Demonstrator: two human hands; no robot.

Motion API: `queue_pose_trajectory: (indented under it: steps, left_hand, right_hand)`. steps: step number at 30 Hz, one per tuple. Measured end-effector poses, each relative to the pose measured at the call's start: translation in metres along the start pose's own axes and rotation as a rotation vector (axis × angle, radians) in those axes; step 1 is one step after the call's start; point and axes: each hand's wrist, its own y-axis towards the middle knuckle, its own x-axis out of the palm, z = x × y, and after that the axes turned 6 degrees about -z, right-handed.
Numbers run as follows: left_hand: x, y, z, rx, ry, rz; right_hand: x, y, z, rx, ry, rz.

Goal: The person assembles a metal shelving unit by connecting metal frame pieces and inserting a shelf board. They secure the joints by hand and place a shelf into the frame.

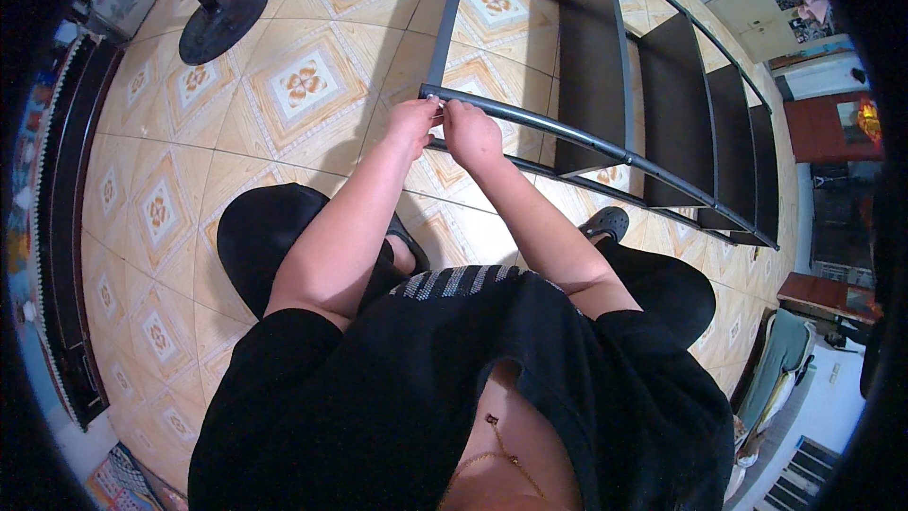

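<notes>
A black metal-framed shelf rack [539, 120] lies on its side on the floor, with several dark boards [594, 57] set across it. At its near left corner, my left hand [412, 125] has its fingers closed in a pinch beside the end of the tube. Close against it, my right hand [473, 135] is bent in with thumb and fingers pressed together at the same corner. Something small and pale shows between the fingertips, too small to name. My fingers partly hide the corner joint.
A round black base with a pole [225, 19] stands at the far left on the patterned tile floor [303, 85]. A long dark cabinet [71, 227] runs along the left side. My feet in dark clogs [605, 222] are close to the rack. Household items [776, 378] line the right.
</notes>
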Motion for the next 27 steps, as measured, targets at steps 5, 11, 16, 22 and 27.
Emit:
queue_pose_trajectory:
  steps: [5,11,16,22,27]
  left_hand:
    - [-0.003,0.009,-0.008,0.083,0.076,0.012]
    - [-0.004,0.011,-0.011,0.079,-0.006,0.028]
    - [0.0,0.002,-0.005,0.316,0.843,0.302]
    - [-0.004,-0.011,0.028,0.41,1.543,0.258]
    - [-0.006,-0.014,0.013,0.455,1.633,0.381]
  right_hand:
    - [0.002,0.0,0.001,-0.026,-0.018,-0.064]
    - [-0.005,-0.002,-0.002,0.094,0.018,-0.151]
    - [0.006,0.001,-0.019,0.09,0.001,-0.201]
    - [0.042,0.009,-0.029,0.147,0.313,-0.111]
    - [-0.02,0.012,-0.017,0.175,0.127,-0.177]
